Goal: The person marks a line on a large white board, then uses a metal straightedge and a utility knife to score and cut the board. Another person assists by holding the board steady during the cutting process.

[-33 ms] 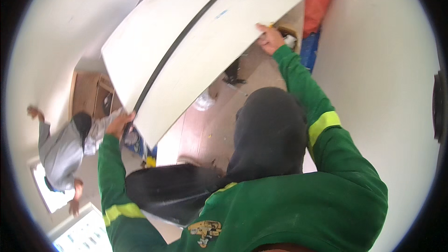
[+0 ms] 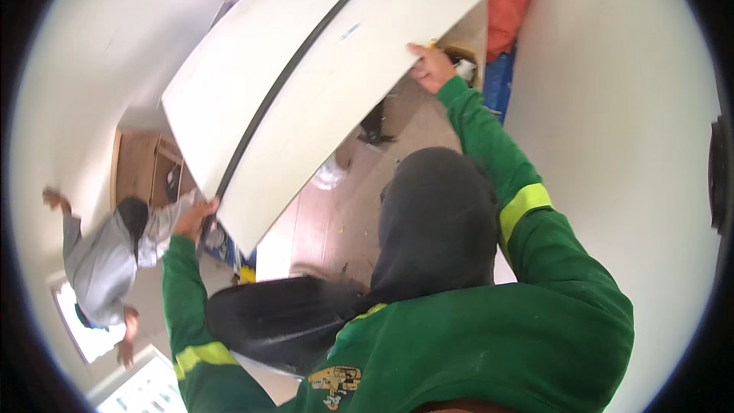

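Observation:
A large white panel [image 2: 329, 99] with a long black strip [image 2: 279, 99] along it slants across the upper middle. My left hand [image 2: 197, 218] is closed on the panel's near left edge, where the black strip ends. Farther off, my right hand [image 2: 433, 69] grips the panel's right edge, thumb on top and the other fingers partly hidden. A small yellow thing [image 2: 432, 43] shows beside that hand, too small to name. My black-trousered legs [image 2: 440, 222] are bent below the panel.
A person in grey [image 2: 111, 260] is at the left, arms spread, near a wooden cabinet [image 2: 141, 168]. Red bags [image 2: 511, 4] and blue material [image 2: 498, 84] lie by the right wall. Clear plastic [image 2: 329, 174] and a dark object [image 2: 376, 126] are on the floor.
The whole view has shifted slightly, so the panel's far end sits more to the left and its near end lower. Both hands keep their places on the panel.

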Available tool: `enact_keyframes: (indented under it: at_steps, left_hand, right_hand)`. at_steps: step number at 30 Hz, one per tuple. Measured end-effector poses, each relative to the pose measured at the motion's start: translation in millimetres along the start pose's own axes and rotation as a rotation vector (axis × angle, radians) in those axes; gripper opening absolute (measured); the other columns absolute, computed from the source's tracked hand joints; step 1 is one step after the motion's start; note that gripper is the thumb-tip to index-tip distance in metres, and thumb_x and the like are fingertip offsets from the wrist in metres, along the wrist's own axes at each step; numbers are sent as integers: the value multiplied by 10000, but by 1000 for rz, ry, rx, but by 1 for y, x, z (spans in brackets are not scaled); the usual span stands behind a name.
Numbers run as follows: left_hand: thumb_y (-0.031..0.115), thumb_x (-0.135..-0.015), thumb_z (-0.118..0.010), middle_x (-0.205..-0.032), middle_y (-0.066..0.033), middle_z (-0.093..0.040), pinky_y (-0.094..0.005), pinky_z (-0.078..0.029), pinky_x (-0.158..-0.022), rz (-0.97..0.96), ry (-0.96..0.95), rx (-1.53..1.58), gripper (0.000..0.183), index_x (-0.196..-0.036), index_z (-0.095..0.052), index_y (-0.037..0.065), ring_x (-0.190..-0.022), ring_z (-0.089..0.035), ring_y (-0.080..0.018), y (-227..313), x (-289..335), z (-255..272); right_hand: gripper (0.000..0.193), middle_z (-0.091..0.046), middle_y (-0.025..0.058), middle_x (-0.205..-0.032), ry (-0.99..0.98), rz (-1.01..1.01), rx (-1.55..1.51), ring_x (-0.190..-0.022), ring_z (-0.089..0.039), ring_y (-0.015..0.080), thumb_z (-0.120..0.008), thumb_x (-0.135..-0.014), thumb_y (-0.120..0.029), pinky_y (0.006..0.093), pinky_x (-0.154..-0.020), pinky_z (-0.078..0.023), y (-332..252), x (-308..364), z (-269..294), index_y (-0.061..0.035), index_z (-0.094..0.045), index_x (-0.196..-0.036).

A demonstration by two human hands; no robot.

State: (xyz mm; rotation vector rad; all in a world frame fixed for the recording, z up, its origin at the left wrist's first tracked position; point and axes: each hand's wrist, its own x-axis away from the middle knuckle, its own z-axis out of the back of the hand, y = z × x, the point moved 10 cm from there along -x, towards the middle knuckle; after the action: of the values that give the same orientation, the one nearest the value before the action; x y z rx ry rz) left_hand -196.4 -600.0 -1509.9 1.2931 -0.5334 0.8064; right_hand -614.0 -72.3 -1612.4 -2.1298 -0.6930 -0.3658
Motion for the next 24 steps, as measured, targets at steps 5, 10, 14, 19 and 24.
enact_keyframes:
  at_steps: [5, 10, 14, 19, 24]
  left_hand:
    - [437, -878, -845, -733, 6, -577, -272, -445, -502, 92, 46, 161, 406, -951, -607, 116, -570, -551, -119, -55, 5, 1]
    - [433, -894, -829, -769, -14, -664, -278, -479, -506, 82, 61, 240, 393, -1005, -659, 96, -563, -599, -127, -62, -7, -16]
    - [452, -900, -812, -794, 0, -682, -280, -490, -513, 73, 47, 262, 412, -1061, -675, 98, -581, -612, -109, -30, -6, -25]
    - [550, -912, -780, -788, 18, -676, -219, -385, -486, 188, 154, 77, 488, -1078, -682, 102, -530, -531, -75, 34, 41, -10]
    - [435, -956, -773, -939, -30, -773, -221, -560, -547, 177, 85, 329, 439, -1185, -695, 69, -681, -710, -112, 97, 76, -42]
  right_hand:
    - [204, -641, 19, -918, -151, 121, 18, -619, -471, 80, -715, -943, -79, 238, -459, -318, -15, 3, -31, -49, -650, -1135]
    - [187, -625, 15, -853, -137, 175, 100, -608, -465, 83, -720, -929, -99, 263, -474, -294, -36, -16, -59, -47, -669, -1101]
    - [166, -510, 1, -697, -40, 262, 136, -530, -445, 108, -747, -935, -171, 304, -448, -291, -58, -62, -53, -58, -652, -1010]
    - [325, -605, 74, -677, -69, 328, 311, -496, -414, 135, -797, -909, -296, 322, -446, -333, -117, -164, -67, -50, -623, -787]
    - [371, -456, 40, -828, -63, 257, 263, -625, -384, 163, -737, -922, -450, 338, -540, -317, -148, -184, -77, -150, -588, -1082]
